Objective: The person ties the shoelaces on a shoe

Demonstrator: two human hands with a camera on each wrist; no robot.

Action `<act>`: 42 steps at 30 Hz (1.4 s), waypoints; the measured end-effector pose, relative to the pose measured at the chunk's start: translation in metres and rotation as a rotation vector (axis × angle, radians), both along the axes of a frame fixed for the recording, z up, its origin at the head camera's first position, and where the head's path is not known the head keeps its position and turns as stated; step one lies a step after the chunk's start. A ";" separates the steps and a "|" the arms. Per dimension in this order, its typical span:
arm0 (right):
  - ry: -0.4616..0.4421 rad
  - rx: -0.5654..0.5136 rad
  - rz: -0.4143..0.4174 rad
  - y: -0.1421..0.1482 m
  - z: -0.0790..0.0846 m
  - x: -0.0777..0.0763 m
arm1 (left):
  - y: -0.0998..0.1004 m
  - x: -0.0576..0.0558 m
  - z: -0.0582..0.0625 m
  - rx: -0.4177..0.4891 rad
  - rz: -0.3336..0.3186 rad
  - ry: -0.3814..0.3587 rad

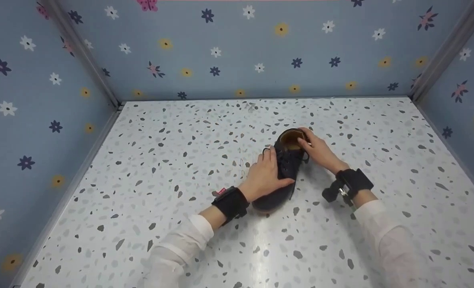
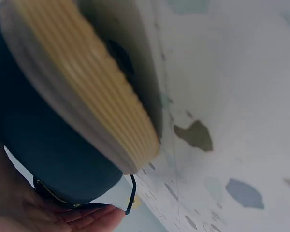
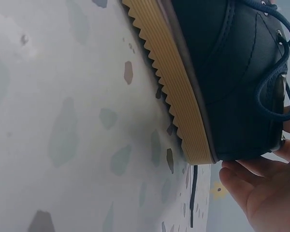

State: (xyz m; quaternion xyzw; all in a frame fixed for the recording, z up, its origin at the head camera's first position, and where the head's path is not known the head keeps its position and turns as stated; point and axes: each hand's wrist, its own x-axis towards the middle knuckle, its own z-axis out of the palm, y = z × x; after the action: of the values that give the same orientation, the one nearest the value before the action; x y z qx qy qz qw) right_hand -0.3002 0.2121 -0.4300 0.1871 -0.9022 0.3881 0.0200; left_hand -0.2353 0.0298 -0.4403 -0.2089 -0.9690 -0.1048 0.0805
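Observation:
A dark navy lace-up shoe [image 1: 288, 166] with a tan interior stands on the speckled surface, its toe towards me and its opening at the far end. My left hand [image 1: 264, 176] grips it across the laced front, fingers along the left side and thumb over the top. At the heel, my right hand [image 1: 319, 150] pinches the collar, thumb at the inner edge and fingers outside. The ridged tan sole [image 2: 87, 72] shows in the left wrist view. A loose lace loop [image 3: 261, 92] hangs on the shoe's side in the right wrist view.
The white speckled tabletop [image 1: 161, 180] lies beneath the shoe. Blue flowered panels [image 1: 229, 52] rise at the back and on both sides, with grey metal posts [image 1: 87, 56] at the corners. Black wrist bands [image 1: 232, 203] sit on both wrists.

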 end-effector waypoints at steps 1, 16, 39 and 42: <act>0.000 0.000 -0.001 0.000 0.000 0.000 | 0.000 0.000 0.000 0.024 -0.003 -0.008; 0.017 -0.072 -0.035 0.008 0.000 0.009 | -0.013 -0.003 0.013 0.129 -0.021 -0.097; -0.008 -0.150 -0.092 0.010 -0.001 0.030 | -0.034 -0.017 0.020 0.065 -0.002 -0.006; -0.004 -0.100 -0.084 0.010 0.002 0.034 | -0.036 -0.018 0.020 0.062 -0.002 -0.004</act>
State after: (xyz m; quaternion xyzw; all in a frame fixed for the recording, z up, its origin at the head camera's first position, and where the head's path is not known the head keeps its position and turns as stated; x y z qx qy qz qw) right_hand -0.2667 0.2216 -0.4281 0.1471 -0.8887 0.4320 0.0438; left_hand -0.2535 -0.0060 -0.4201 -0.2073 -0.9652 -0.1351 0.0846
